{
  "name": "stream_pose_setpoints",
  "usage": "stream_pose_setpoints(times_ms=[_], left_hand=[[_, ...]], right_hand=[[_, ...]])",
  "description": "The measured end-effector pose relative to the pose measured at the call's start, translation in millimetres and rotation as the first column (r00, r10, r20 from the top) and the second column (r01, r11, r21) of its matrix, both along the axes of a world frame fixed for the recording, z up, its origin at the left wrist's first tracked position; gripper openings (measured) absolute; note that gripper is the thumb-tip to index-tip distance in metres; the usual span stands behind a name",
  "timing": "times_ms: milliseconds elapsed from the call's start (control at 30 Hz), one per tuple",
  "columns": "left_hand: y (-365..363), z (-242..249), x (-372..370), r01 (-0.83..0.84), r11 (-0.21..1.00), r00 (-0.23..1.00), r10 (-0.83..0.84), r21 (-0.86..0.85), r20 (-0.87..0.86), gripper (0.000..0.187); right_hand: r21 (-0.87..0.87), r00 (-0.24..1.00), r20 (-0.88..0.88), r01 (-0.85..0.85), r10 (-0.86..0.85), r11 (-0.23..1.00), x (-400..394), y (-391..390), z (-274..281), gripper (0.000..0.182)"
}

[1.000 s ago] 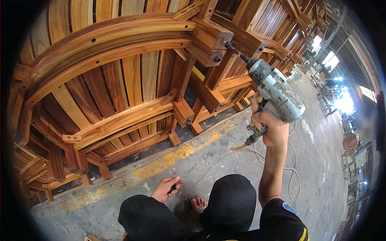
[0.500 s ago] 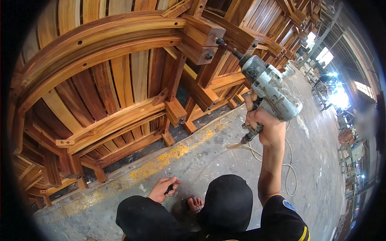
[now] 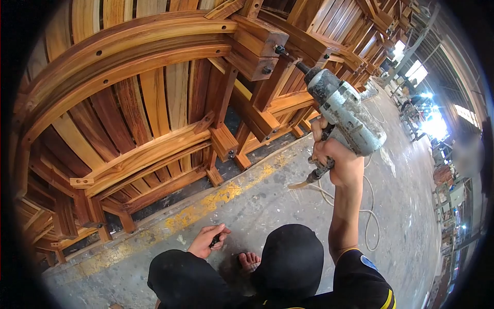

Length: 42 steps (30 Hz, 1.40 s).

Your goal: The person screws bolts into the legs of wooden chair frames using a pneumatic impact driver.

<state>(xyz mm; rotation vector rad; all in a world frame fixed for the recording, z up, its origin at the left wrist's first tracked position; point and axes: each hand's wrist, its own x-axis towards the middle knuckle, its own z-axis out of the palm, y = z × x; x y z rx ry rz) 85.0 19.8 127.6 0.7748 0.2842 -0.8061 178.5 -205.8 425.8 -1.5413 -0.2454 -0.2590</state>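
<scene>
My right hand (image 3: 332, 152) is wrapped round the grip of a worn grey air impact wrench (image 3: 352, 118), raised to the upper right. Its thin bit points up and left, its tip at a small black fitting (image 3: 279, 49) on the end of a wooden leg (image 3: 260, 38); whether they touch is hard to tell. A second black fitting (image 3: 267, 70) projects from the leg end just below. Low in front, near my knees, my left hand (image 3: 208, 241) is closed round small black pieces, whose kind I cannot make out.
Slatted wooden furniture (image 3: 149, 103) lies tipped over on the left, with more pieces behind. A pale air hose (image 3: 373, 226) loops over the concrete floor (image 3: 288, 211). My bare foot (image 3: 250, 261) shows between my knees. Bright light glares at the far right.
The furniture sits slightly higher in view, while the wrench stays almost where it was. Both hands keep their hold.
</scene>
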Motion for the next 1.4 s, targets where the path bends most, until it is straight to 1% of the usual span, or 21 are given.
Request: stream_pose_setpoints(times_ms=[67,200,333,467,567,900,1067,1200,1267,1400], left_hand=[[1,-4,-1,-0.007,1.0,1.0,0.007,-0.007,0.022,0.033],[3,-6,-2,-0.006,1.0,1.0,0.006,-0.003,0.011,0.034],[0,-2,-4,-0.021,0.998,1.0,0.022,0.051,-0.017,0.036],[-1,2,-8,-0.051,0.997,0.998,0.053,0.058,-0.029,0.041],[1,7,-9,-0.092,0.992,0.995,0.095,0.091,-0.024,0.044],[1,12,-10,-0.119,0.986,0.993,0.121,0.116,-0.012,0.042],[2,18,-8,-0.141,0.985,0.99,0.139,0.096,0.025,0.041],[8,26,-2,-0.173,0.983,0.985,0.172,0.069,0.008,0.04],[12,32,1,-0.212,0.977,0.977,0.212,0.024,-0.004,0.04],[17,51,8,-0.238,0.971,0.971,0.237,0.035,0.031,0.04]], right_hand=[[-0.006,1.0,0.001,0.011,-0.011,1.0,-1,1,1,0.032],[-0.02,0.999,0.029,0.014,-0.014,1.0,-1,3,2,0.031],[-0.023,1.0,0.029,-0.005,0.006,1.0,0,6,0,0.031],[0.053,0.999,0.017,-0.039,0.038,0.998,1,4,-3,0.031],[0.017,0.998,0.057,0.0,-0.001,1.0,2,4,-3,0.03],[0.024,0.999,0.046,-0.014,0.013,1.0,3,3,1,0.027],[0.039,0.998,0.057,-0.036,0.034,0.999,5,3,-1,0.026],[0.061,0.996,0.058,-0.072,0.068,0.996,6,2,-1,0.026],[0.061,0.997,0.057,-0.045,0.041,0.997,6,3,-2,0.026],[0.065,0.998,0.049,-0.03,0.027,0.997,5,4,-1,0.027]])
